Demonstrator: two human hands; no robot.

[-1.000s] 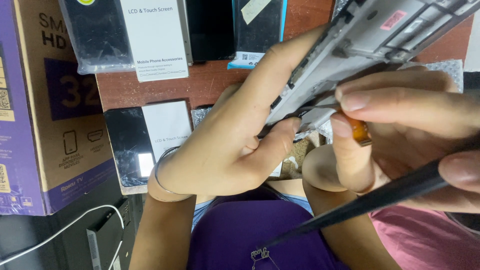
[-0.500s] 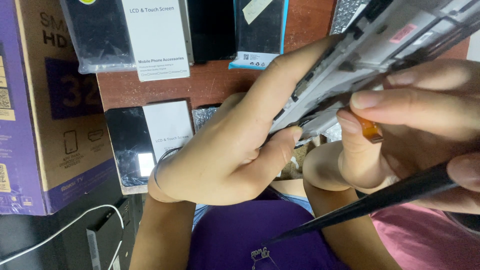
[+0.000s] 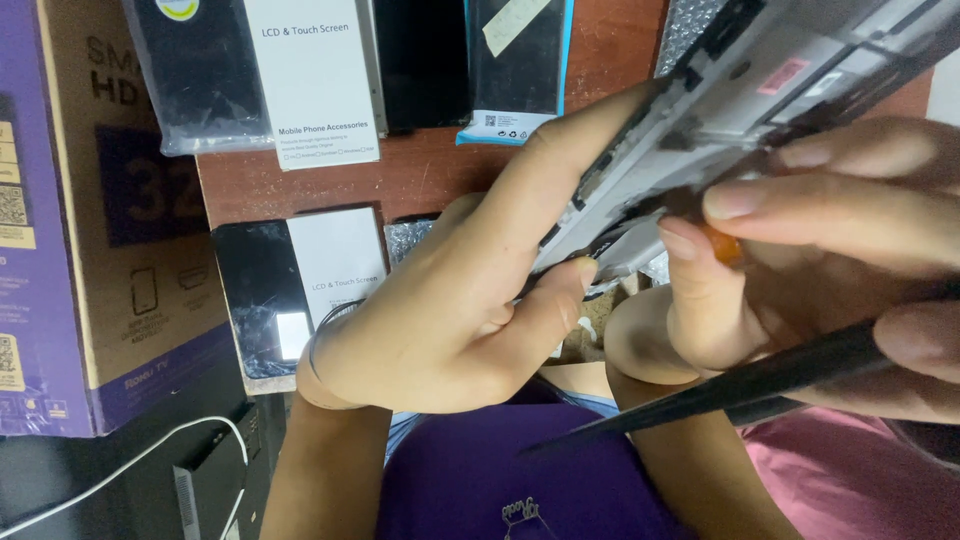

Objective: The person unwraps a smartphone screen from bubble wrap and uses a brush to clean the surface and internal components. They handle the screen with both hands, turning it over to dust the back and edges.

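frame: grey phone frame [image 3: 760,85], long axis tilted up-right
left hand [image 3: 470,300]: clamped on frame's lower-left end
right hand [image 3: 800,250]: pinching orange flex tab [image 3: 724,246] right under frame, black tweezers [image 3: 740,385] tucked in too

The opened phone frame [image 3: 760,90] in my left hand [image 3: 450,310] is pale grey with black slots and a small pink sticker on it. The flex strip [image 3: 727,247] pinched in my right hand [image 3: 800,260] is orange. The tweezers [image 3: 740,385] are plain black. A thin silver bangle [image 3: 325,330] circles my left wrist. My shirt [image 3: 480,470] is deep purple, and beside it lies pink cloth [image 3: 850,480]. The table [image 3: 420,165] is reddish-brown wood. On it, the screen packs [image 3: 300,280] are glossy black with white cards; one pack [image 3: 520,65] has a light blue edge. The big box [image 3: 90,220] is tan cardboard with purple panels. A white cable [image 3: 130,455] crosses the dark floor.
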